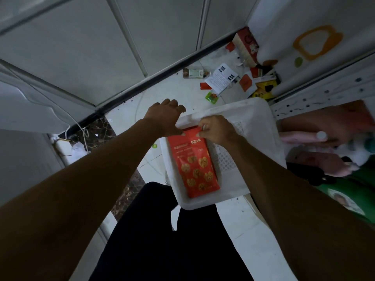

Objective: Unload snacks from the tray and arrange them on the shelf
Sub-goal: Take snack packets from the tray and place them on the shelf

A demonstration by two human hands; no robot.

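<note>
A white perforated tray (251, 138) lies on the floor in front of me. One red snack bag (194, 165) printed with walnuts lies flat along its left side. My right hand (216, 129) pinches the top edge of that bag. My left hand (164, 116) is at the tray's far left corner, fingers curled over the rim and thumb on the bag's top left corner. The shelf (324, 92) with dotted white edges stands at the right.
Litter covers the floor beyond the tray: a small bottle (195, 73), a paper leaflet (221, 77), a red-and-white carton (245, 45), yellow and red packets (263, 88). Pink and green packages (332, 161) sit on the shelf at right. A cable (81, 128) hangs at left.
</note>
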